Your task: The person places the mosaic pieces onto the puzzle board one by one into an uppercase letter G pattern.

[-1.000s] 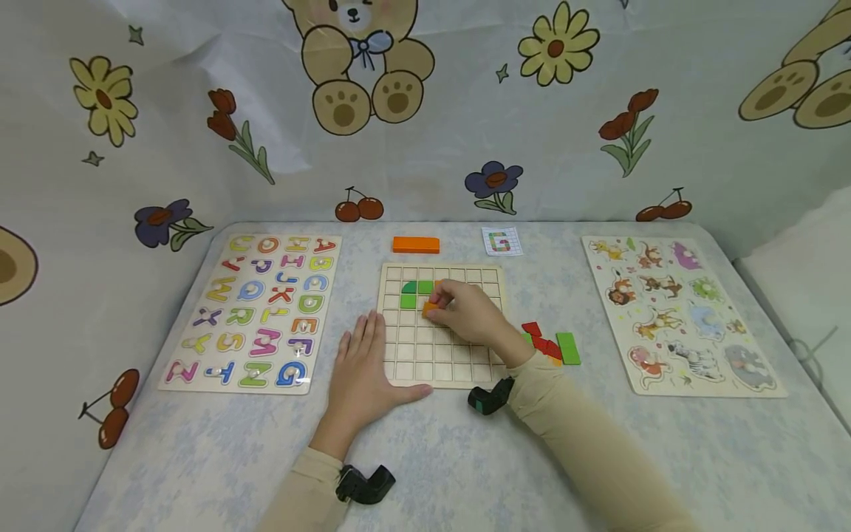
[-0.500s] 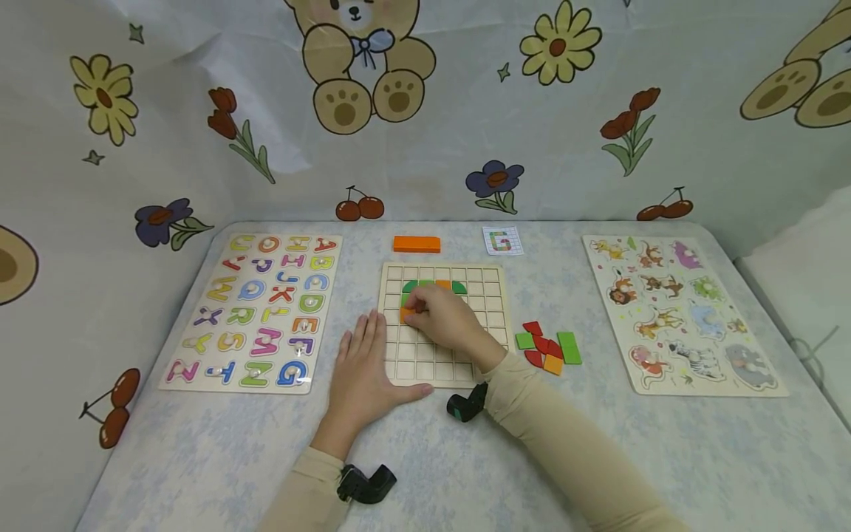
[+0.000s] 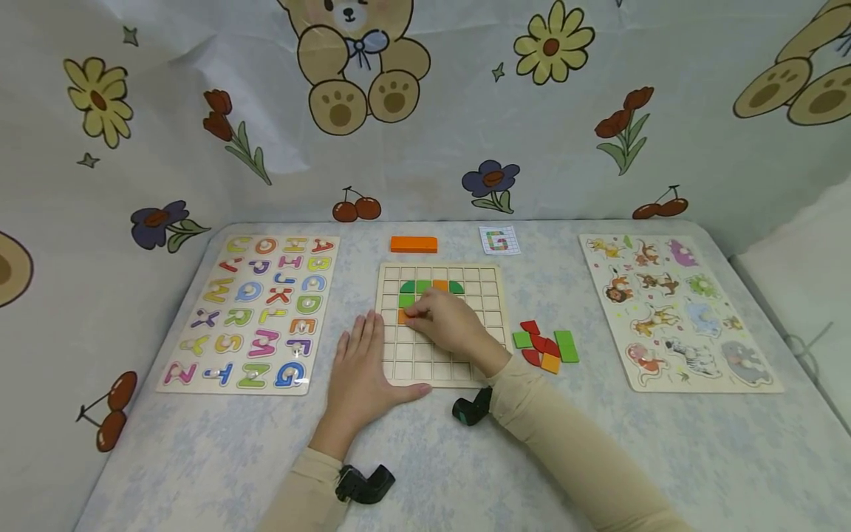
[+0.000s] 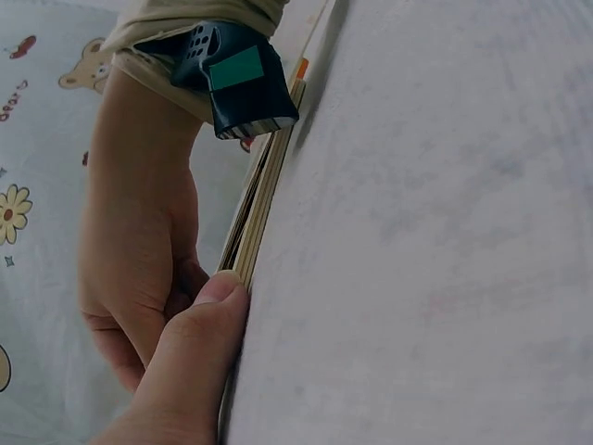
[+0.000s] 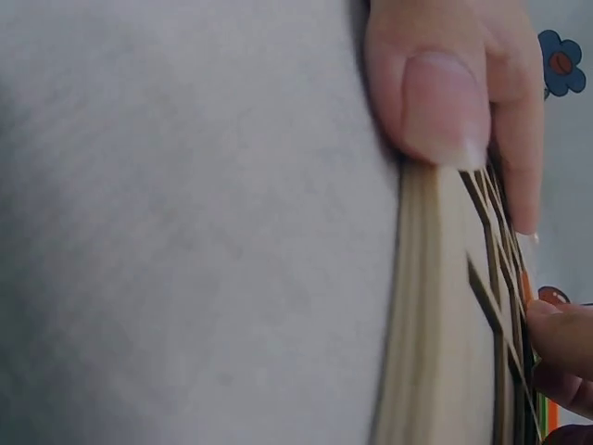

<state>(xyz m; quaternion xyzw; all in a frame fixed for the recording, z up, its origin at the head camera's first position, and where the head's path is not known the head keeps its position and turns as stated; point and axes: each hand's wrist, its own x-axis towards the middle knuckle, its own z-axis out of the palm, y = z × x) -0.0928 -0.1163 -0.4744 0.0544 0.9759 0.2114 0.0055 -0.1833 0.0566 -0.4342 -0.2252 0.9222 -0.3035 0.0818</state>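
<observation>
A pale wooden grid board [image 3: 408, 372] lies in front of me, with a row of dark green quarter-round, green and orange tiles near its top. Below the row's left end sits a green square tile [image 3: 406, 301]. My right hand [image 3: 454, 325] reaches over the board and pinches an orange square tile [image 3: 402, 317] in the cell under that green one; its fingertips partly cover the tile. My left hand [image 3: 362, 377] lies with straight fingers along the board's left side. The left thumb [image 5: 445, 107] touches the board's front edge.
Loose red, green and orange tiles [image 3: 549, 362] lie right of the board, beside a green block [image 3: 566, 346]. Behind it are an orange bar [image 3: 414, 244] and a pattern card [image 3: 499, 241]. A letter puzzle [image 3: 255, 318] lies left, an animal puzzle [image 3: 678, 318] right.
My right hand has moved left with the orange tile, from mid-board to the cell below the green square, uncovering the top row's right end. The left hand has stayed still.
</observation>
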